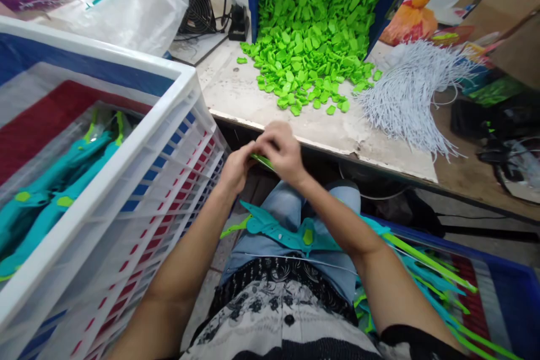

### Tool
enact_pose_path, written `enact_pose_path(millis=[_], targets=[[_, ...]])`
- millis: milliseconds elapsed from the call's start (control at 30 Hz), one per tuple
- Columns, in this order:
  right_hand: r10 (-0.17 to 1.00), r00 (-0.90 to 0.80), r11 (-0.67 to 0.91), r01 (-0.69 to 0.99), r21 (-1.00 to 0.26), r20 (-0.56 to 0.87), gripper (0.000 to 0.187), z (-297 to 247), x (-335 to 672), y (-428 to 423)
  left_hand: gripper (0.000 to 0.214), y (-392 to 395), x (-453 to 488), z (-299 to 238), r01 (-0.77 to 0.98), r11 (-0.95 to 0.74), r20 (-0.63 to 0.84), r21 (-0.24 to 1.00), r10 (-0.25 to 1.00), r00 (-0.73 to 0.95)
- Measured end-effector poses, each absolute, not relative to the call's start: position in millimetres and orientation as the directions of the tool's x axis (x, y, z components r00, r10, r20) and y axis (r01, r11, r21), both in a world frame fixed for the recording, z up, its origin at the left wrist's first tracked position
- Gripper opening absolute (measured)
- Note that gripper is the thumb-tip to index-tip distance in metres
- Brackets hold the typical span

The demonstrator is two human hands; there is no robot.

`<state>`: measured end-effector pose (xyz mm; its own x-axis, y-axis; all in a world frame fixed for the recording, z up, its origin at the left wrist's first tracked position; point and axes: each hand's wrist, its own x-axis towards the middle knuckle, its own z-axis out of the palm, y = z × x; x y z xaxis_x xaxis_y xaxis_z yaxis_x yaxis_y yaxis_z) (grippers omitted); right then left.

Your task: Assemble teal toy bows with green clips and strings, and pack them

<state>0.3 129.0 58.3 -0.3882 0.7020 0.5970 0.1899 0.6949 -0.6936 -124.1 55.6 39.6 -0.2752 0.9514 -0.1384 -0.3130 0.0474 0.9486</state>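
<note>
My left hand (237, 167) and my right hand (283, 152) meet just in front of the table edge. Their fingers are closed on a thin bright-green plastic strip (264, 161), most of it hidden by the fingers. The right fingers are slightly blurred. Across my lap lies a long teal plastic part (282, 234) with a green hexagonal piece (308, 237) set in it and a green strip at its left end. Beyond my hands, a heap of small green plastic pieces (312, 39) spills onto the table.
A white plastic crate (185, 76) with teal-and-green assemblies (54, 191) stands at left. At right on the table lies a bundle of pale cords (413, 95). A blue bin (506, 275) with more teal and green parts sits low at right. A small fan (198, 5) stands behind.
</note>
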Motion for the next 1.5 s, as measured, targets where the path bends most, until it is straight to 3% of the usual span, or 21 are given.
enact_pose_path(millis=[67, 100, 233, 300, 467, 567, 800, 933, 1033, 1167, 1333, 1500], targets=[[0.67, -0.413, 0.71, 0.114, -0.695, 0.617, 0.013, 43.6, -9.4, 90.7, 0.025, 61.5, -130.5, 44.5, -0.428, 0.092, -0.226, 0.899, 0.935, -0.274], [0.687, -0.383, 0.692, 0.088, -0.716, 0.617, 0.012, 35.5, -12.6, 79.6, 0.024, 62.3, -134.0, 46.8, -0.394, 0.097, -0.224, 0.914, 0.931, -0.288], [0.809, -0.241, 0.555, 0.013, -0.832, 0.536, 0.011, 13.5, -19.9, 77.0, 0.013, 53.6, -143.3, 57.5, 0.107, 0.028, 0.022, 0.994, 0.897, -0.441], [0.845, -0.206, 0.501, -0.021, -0.865, 0.494, 0.011, 11.2, -24.1, 83.1, 0.012, 48.2, -141.9, 62.4, 0.214, -0.014, 0.117, 0.977, 0.87, -0.479], [0.893, -0.094, 0.431, -0.1, -0.897, 0.44, 0.01, 17.9, -32.3, 84.1, 0.022, 46.0, -133.0, 64.6, -0.241, -0.008, -0.096, 0.97, 0.905, -0.414], [0.888, -0.095, 0.441, -0.099, -0.892, 0.449, 0.01, 21.5, -32.7, 81.7, 0.028, 46.4, -136.1, 62.3, -0.348, 0.069, -0.187, 0.935, 0.93, -0.318], [0.826, -0.208, 0.526, -0.05, -0.849, 0.524, 0.02, 23.4, -30.3, 83.2, 0.03, 42.2, -144.8, 60.4, -0.338, 0.156, -0.242, 0.928, 0.943, -0.229], [0.776, -0.325, 0.559, -0.043, -0.828, 0.54, 0.029, 25.9, -28.1, 84.7, 0.022, 44.3, -136.3, 60.6, -0.362, 0.115, -0.251, 0.925, 0.901, -0.355], [0.769, -0.305, 0.593, 0.013, -0.805, 0.562, 0.021, 28.5, -25.4, 86.8, 0.016, 47.0, -133.8, 60.3, -0.441, 0.093, -0.284, 0.893, 0.876, -0.39], [0.733, -0.322, 0.648, 0.062, -0.759, 0.6, 0.015, 30.7, -20.7, 92.7, 0.009, 46.0, -140.3, 60.9, -0.537, 0.135, -0.305, 0.833, 0.921, -0.242], [0.659, -0.367, 0.731, 0.11, -0.673, 0.656, 0.018, 28.9, -18.0, 93.2, 0.019, 40.9, -143.3, 61.5, -0.414, 0.125, -0.233, 0.902, 0.946, -0.223], [0.661, -0.281, 0.745, 0.132, -0.654, 0.696, 0.014, 24.7, -19.7, 88.6, 0.027, 40.4, -138.1, 58.3, -0.246, 0.099, -0.171, 0.964, 0.941, -0.291]])
